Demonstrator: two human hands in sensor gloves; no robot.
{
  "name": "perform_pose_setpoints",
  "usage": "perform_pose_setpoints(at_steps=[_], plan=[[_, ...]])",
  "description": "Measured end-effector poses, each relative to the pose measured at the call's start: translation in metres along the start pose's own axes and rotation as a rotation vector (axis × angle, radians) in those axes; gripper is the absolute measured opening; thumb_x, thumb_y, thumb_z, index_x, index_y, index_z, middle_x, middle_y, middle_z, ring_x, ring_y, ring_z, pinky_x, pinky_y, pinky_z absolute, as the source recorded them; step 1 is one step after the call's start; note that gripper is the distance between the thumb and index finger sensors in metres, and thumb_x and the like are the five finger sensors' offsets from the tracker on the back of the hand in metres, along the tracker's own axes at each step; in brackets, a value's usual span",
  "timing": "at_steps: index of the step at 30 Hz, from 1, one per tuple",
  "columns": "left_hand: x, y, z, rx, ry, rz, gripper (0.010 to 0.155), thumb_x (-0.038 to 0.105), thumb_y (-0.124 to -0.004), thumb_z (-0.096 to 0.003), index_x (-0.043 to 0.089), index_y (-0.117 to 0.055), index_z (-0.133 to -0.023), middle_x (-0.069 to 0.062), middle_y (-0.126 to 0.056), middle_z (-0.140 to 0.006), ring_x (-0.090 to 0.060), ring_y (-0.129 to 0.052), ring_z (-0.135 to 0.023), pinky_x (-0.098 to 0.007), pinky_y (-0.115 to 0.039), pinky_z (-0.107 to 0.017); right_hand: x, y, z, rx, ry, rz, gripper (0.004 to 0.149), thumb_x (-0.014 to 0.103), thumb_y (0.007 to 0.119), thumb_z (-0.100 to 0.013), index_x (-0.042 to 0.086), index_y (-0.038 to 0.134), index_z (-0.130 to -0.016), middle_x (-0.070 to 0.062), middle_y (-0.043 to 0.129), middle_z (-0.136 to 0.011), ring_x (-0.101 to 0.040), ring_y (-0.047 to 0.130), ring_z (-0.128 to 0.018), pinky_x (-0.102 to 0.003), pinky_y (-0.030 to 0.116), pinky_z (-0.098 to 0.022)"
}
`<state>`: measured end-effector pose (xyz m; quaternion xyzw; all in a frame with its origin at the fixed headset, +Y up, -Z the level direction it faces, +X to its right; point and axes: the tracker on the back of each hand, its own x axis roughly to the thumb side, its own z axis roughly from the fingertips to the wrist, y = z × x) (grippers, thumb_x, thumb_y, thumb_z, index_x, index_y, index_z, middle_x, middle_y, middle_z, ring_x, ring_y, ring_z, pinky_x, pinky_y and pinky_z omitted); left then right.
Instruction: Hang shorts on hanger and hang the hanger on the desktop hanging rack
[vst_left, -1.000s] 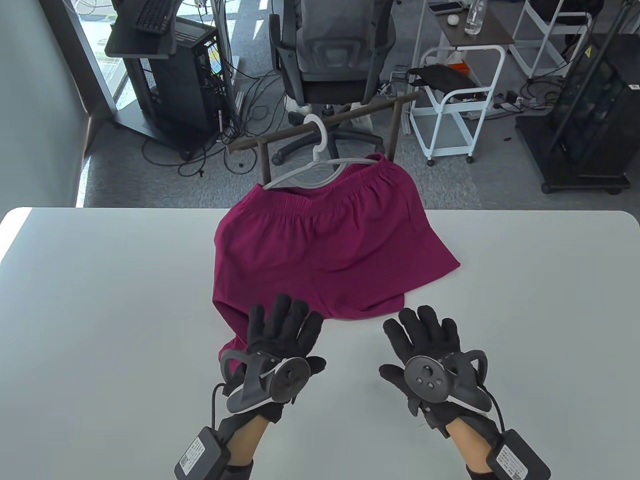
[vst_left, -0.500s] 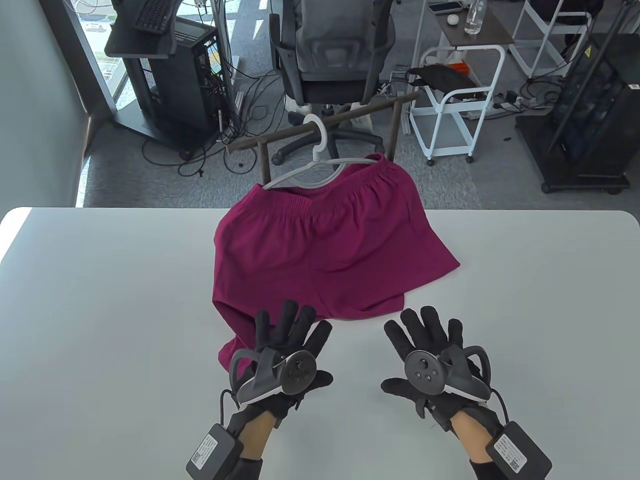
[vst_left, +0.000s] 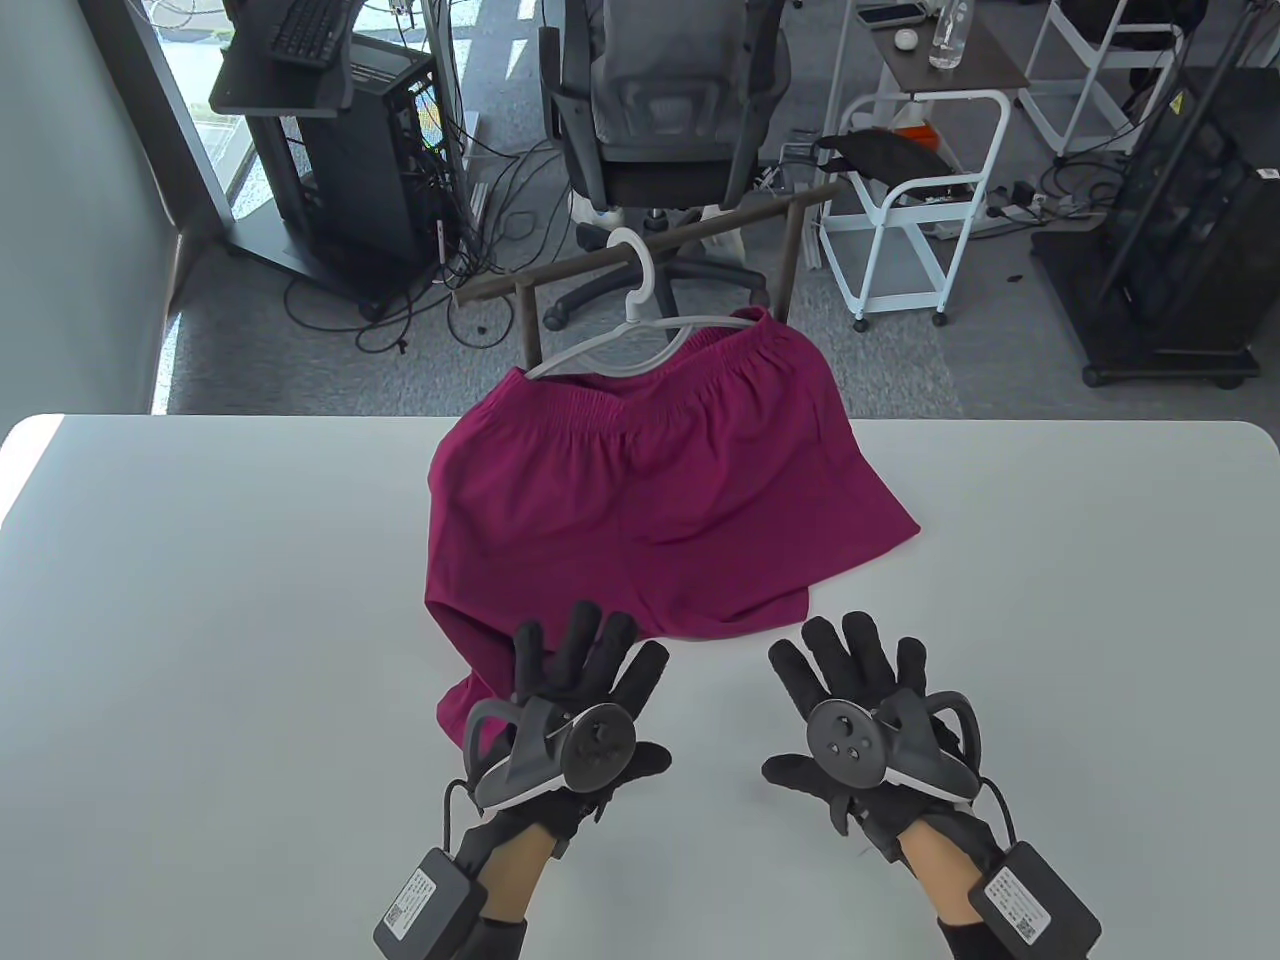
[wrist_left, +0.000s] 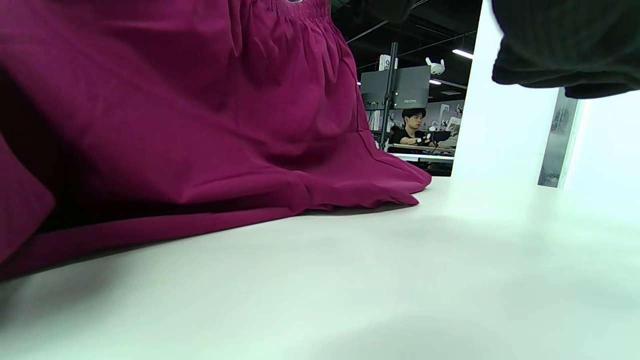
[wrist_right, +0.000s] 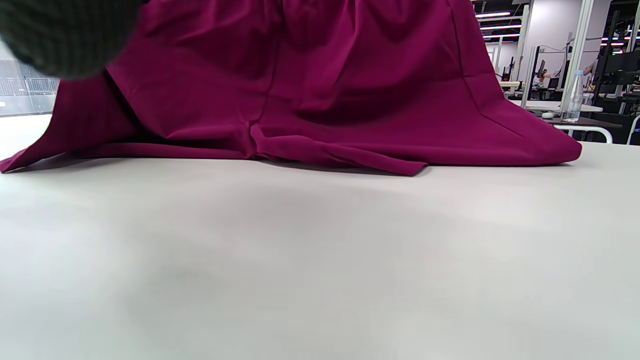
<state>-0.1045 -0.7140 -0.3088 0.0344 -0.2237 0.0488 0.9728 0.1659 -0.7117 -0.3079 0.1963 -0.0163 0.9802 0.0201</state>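
Low in the table view, both gloved hands lie palm down over the white table, wrists coming in from the bottom edge with a tracker on the back of each. At lower centre, the left hand has its fingers straight and spread, the fingertips overlapping the near hem of the shorts; whether they touch the cloth or hover over it I cannot tell. It grips nothing. To its right, the right hand is also flat with straight fingers held closer together, thumb out toward the centre, over bare table just short of the hem and holding nothing. Across the middle of the frame, the magenta shorts hang by their waistband from a white hanger, with their legs spread on the table. Its hook sits over the dark bar of the rack at the table's far edge, upper centre.
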Motion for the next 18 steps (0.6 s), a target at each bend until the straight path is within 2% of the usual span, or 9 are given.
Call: perform_pose_setpoints(at_steps=[12, 13, 14, 18], plan=[[-0.008, 0.003, 0.002, 0.004, 0.017, 0.016, 0.095, 0.072, -0.072, -0.0306, 0.038, -0.036, -0.112, 0.002, -0.015, -0.119, -0.031, -0.004, -0.113, -0.068, -0.003, -0.07, 0.0, 0.001, -0.001, 0.007, 0.007, 0.014, 0.105, 0.073, 0.075, -0.035, 0.026, 0.019, -0.109, -0.016, 0.019, -0.116, -0.053, 0.021, -0.101, -0.084, 0.033, -0.064], [-0.008, 0.004, 0.003, 0.007, 0.018, 0.015, 0.099, 0.072, -0.072, -0.0306, 0.034, -0.034, -0.114, 0.001, -0.015, -0.119, -0.031, -0.004, -0.113, -0.068, -0.003, -0.07, 0.001, 0.002, -0.002, 0.009, 0.006, 0.015, 0.105, 0.073, 0.075, -0.035, 0.026, 0.019, -0.109, -0.016, 0.019, -0.116, -0.053, 0.021, -0.101, -0.084, 0.033, -0.063], [-0.009, 0.005, 0.004, 0.014, 0.019, 0.016, 0.095, 0.072, -0.072, -0.0305, 0.038, -0.036, -0.112, 0.001, -0.015, -0.119, -0.031, -0.004, -0.113, -0.068, -0.003, -0.07, 0.001, 0.002, -0.002, 0.011, 0.005, 0.014, 0.105, 0.073, 0.075, -0.035, 0.026, 0.019, -0.109, -0.016, 0.019, -0.116, -0.053, 0.021, -0.101, -0.084, 0.033, -0.064], [-0.012, 0.005, 0.005, 0.016, 0.029, 0.018, 0.095, 0.072, -0.072, -0.0306, 0.037, -0.037, -0.112, 0.001, -0.015, -0.119, -0.031, -0.004, -0.113, -0.068, -0.003, -0.07, 0.003, 0.002, -0.002, 0.016, 0.003, 0.019, 0.104, 0.073, 0.075, -0.035, 0.026, 0.019, -0.109, -0.016, 0.019, -0.116, -0.053, 0.021, -0.101, -0.084, 0.033, -0.063]])
